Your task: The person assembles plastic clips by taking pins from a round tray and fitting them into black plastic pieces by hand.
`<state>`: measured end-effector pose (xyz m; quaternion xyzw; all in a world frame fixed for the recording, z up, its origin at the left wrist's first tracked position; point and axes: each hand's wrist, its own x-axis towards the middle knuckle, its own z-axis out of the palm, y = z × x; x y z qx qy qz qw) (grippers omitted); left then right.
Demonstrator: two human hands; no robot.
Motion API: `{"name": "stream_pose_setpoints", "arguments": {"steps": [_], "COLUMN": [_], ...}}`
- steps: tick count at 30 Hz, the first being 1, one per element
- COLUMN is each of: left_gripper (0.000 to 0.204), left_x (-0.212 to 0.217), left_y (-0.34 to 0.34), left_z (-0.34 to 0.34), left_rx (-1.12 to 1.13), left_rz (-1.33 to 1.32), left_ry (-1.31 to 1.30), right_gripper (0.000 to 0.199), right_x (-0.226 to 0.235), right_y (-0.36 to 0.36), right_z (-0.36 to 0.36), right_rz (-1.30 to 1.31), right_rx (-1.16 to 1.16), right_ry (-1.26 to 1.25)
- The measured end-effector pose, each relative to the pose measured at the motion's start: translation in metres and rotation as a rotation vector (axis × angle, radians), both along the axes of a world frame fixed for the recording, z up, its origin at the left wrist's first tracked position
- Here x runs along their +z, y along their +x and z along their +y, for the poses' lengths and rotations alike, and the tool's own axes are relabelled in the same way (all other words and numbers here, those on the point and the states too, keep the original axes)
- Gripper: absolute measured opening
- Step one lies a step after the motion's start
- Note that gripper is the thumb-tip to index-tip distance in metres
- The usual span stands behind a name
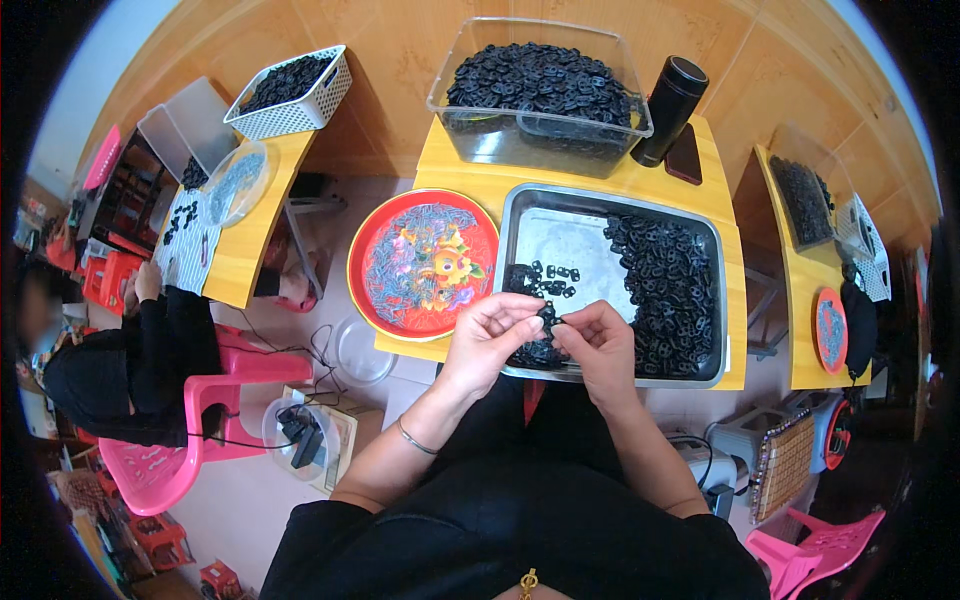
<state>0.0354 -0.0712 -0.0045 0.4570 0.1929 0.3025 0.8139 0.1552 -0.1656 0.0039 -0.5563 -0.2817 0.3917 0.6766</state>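
Note:
Above the near edge of a metal tray (560, 212), my left hand (492, 340) and my right hand (603, 347) pinch a small black plastic piece (549, 316) between thumbs and fingertips. Its exact shape is partly covered by my fingers. A dense pile of black plastic pieces (680, 300) fills the tray's right side. A smaller group of pieces (555, 280) lies just beyond my fingertips, with more beneath my hands. Left of the tray, a round red plate (367, 250) with a printed picture holds many small grey metal pins (405, 232).
A clear plastic bin (500, 145) heaped with black pieces stands at the table's back. Beside it are a black flask (672, 110) and a dark phone (684, 157). At left, another person (110, 370) sits on a pink chair (200, 430) by a second table (270, 200).

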Motion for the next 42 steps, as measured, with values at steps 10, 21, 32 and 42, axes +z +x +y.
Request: {"name": "stream_pose_setpoints", "arguments": {"steps": [10, 21, 32, 42], "left_gripper": [0.018, 0.017, 0.012, 0.024], "left_x": [0.006, 0.007, 0.006, 0.001], "left_y": [0.001, -0.001, -0.002, -0.006], "left_z": [-0.002, -0.003, 0.006, 0.01], "left_rx": [0.019, -0.009, -0.083, -0.239], "left_rz": [0.025, 0.023, 0.013, -0.034], "left_ry": [-0.008, -0.023, -0.125, -0.275], "right_gripper": [0.011, 0.01, 0.029, 0.028], "right_x": [0.003, 0.007, 0.009, 0.01], "right_y": [0.0, 0.002, 0.016, 0.035], "right_z": [-0.001, -0.001, 0.007, 0.008], "right_rz": [0.032, 0.047, -0.295, -0.454], "right_rx": [0.01, 0.04, 0.168, 0.446], "right_ry": [0.011, -0.012, 0.005, 0.063]}}
